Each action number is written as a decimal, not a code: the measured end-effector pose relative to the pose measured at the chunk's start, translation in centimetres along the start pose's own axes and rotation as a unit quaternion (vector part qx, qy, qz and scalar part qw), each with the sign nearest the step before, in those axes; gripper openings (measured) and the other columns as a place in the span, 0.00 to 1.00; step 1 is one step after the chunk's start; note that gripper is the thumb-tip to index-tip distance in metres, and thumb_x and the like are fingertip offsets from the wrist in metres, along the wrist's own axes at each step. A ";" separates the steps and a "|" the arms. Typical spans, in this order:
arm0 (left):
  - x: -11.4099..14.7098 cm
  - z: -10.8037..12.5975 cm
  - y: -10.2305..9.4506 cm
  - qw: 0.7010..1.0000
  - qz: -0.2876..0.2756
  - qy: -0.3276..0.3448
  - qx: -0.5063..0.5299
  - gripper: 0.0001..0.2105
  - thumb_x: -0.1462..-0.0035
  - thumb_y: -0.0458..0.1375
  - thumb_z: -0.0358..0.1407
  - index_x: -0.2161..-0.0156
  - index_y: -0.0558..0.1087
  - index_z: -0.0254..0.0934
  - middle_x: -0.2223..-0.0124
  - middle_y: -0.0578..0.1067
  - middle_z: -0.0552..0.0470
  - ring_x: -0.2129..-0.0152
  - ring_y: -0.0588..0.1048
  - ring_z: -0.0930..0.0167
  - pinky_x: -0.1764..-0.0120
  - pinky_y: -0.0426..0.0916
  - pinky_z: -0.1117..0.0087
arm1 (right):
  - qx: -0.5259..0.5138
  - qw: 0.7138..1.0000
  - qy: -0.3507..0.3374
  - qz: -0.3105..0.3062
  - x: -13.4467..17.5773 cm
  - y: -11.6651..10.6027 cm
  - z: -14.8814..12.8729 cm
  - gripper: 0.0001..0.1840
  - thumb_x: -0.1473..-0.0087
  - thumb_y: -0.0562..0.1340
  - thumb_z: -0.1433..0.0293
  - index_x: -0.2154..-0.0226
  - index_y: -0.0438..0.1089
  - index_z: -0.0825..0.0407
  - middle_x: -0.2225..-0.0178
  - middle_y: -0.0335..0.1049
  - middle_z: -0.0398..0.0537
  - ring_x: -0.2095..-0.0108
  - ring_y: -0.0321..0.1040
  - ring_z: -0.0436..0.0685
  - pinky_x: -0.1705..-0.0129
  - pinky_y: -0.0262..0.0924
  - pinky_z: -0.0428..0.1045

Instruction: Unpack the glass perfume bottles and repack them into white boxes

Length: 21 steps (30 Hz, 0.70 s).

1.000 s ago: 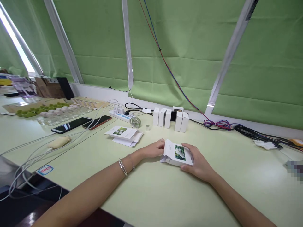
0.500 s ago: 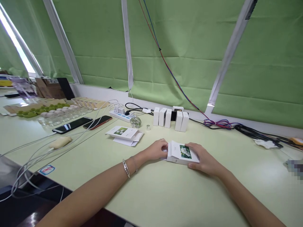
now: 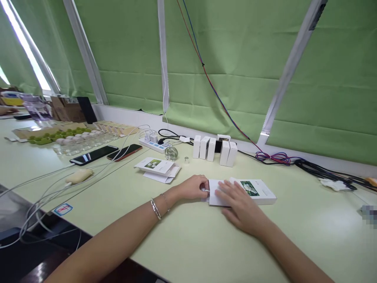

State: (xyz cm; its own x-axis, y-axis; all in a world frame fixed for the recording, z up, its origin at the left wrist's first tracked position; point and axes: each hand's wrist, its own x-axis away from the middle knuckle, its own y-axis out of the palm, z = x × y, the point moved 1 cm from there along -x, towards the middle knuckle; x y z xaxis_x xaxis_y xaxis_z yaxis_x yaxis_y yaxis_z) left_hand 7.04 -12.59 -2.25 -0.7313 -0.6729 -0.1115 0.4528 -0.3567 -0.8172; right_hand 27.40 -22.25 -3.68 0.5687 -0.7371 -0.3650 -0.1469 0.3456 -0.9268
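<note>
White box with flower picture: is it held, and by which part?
The left hand is at the left end of the white box, grip hidden; the right hand lies over it, not grasping.

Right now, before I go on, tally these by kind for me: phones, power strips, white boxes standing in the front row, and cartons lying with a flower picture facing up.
Phones: 2
Power strip: 1
Standing white boxes: 5
Flower-picture cartons: 2
Total: 10
</note>
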 end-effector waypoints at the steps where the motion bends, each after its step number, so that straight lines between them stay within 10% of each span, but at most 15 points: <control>1: 0.0 0.1 -0.1 1.000 -0.006 0.004 -0.002 0.04 0.58 0.56 0.33 0.72 0.69 0.36 0.69 0.69 0.54 0.73 0.68 0.72 0.71 0.61 0.74 | -0.002 1.000 -0.018 -0.005 -0.5 0.2 -0.8 0.25 0.43 0.50 0.70 0.43 0.54 0.47 0.39 0.51 0.48 0.40 0.48 0.61 0.40 0.43 0.62; 13: 0.3 -1.7 -2.7 0.997 -0.072 0.006 -0.027 0.06 0.59 0.56 0.31 0.71 0.68 0.36 0.63 0.70 0.52 0.72 0.68 0.72 0.70 0.62 0.74 | 0.014 0.998 0.021 -0.051 -0.1 -0.4 0.4 0.36 0.59 0.48 0.87 0.48 0.59 0.50 0.45 0.61 0.49 0.47 0.59 0.59 0.46 0.51 0.61; 21: 0.9 0.8 -1.1 0.996 -0.075 0.041 -0.015 0.06 0.55 0.55 0.33 0.68 0.68 0.37 0.66 0.69 0.54 0.74 0.67 0.74 0.72 0.61 0.76 | -0.038 0.997 0.052 0.033 -0.4 -0.4 -1.9 0.21 0.44 0.51 0.68 0.48 0.59 0.52 0.46 0.60 0.54 0.46 0.55 0.62 0.45 0.49 0.60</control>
State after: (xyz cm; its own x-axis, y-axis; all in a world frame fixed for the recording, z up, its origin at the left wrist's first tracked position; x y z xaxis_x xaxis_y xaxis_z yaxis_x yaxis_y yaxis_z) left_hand 6.29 -13.26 -0.99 -0.8295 -0.5575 -0.0323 0.3211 -0.4289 -0.8444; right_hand 25.71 -23.16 -3.30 0.4699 -0.7718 -0.4283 -0.2437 0.3530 -0.9033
